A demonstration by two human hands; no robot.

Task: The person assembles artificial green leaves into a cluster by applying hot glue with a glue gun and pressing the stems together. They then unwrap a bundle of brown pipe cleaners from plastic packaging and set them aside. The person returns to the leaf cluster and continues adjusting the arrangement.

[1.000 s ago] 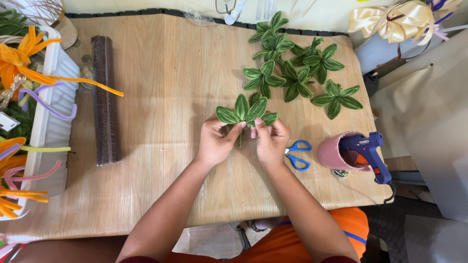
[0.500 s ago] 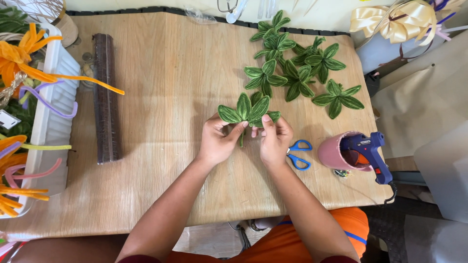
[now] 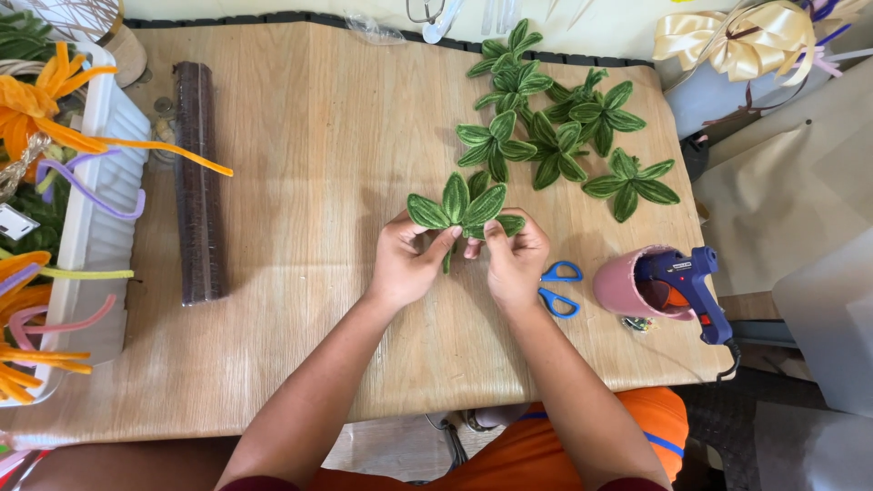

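While both hands pinch it, left hand and right hand fingers clamped on its base, the leaf sprig fans above the fingertips; stem probably tucked between them.

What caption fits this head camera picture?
Both hands, left hand and right hand, hold a fuzzy green pipe-cleaner leaf cluster over a wooden table.

Bare desk left of centre; leaves crowd the far right, scissors and cup the right edge.
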